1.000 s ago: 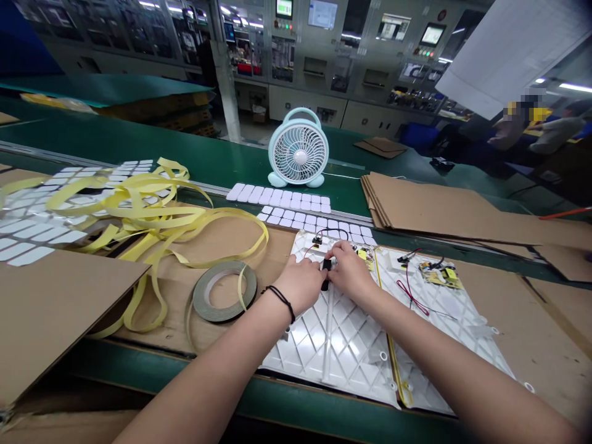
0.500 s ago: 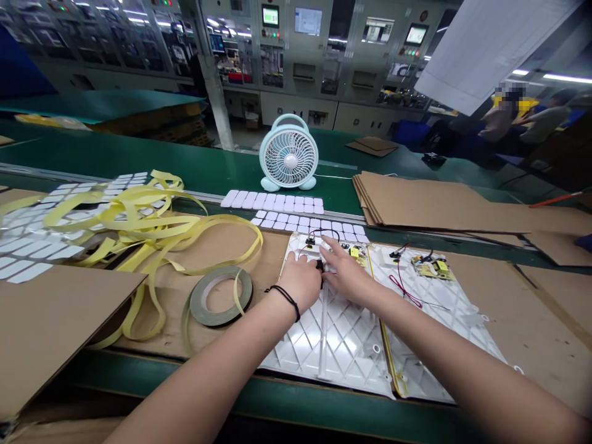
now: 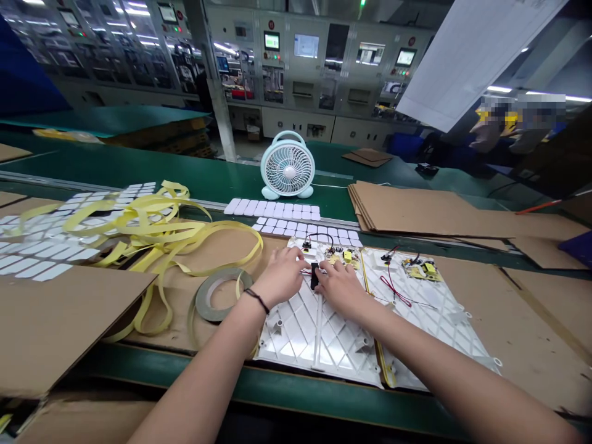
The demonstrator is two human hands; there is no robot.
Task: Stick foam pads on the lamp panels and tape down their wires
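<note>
A white ribbed plastic panel (image 3: 300, 339) lies in front of me, a black strip (image 3: 315, 275) stuck or resting near its upper middle. My left hand (image 3: 283, 277) is left of the strip, its fingers bent together by the thin red wire; what they pinch is hidden. On the strip's other side, my right hand (image 3: 345, 288) rests with fingers spread on the panel, thumb and index at the strip's edge. Above the hands sit a small black connector with wires (image 3: 307, 244) and a circuit board with a yellow component (image 3: 347, 256).
A second white panel (image 3: 430, 314) with board and red wire adjoins on the right. Leftward lie a tape roll (image 3: 206, 299), tangled yellow strips (image 3: 152, 225) and white label sheets (image 3: 41, 253). A fan (image 3: 288, 166) stands behind; cardboard sheets (image 3: 425, 209) are stacked right.
My left hand has drawn back leftward from the black strip, which now shows more fully. My right hand has shifted slightly down. The whole view has tilted a little.
</note>
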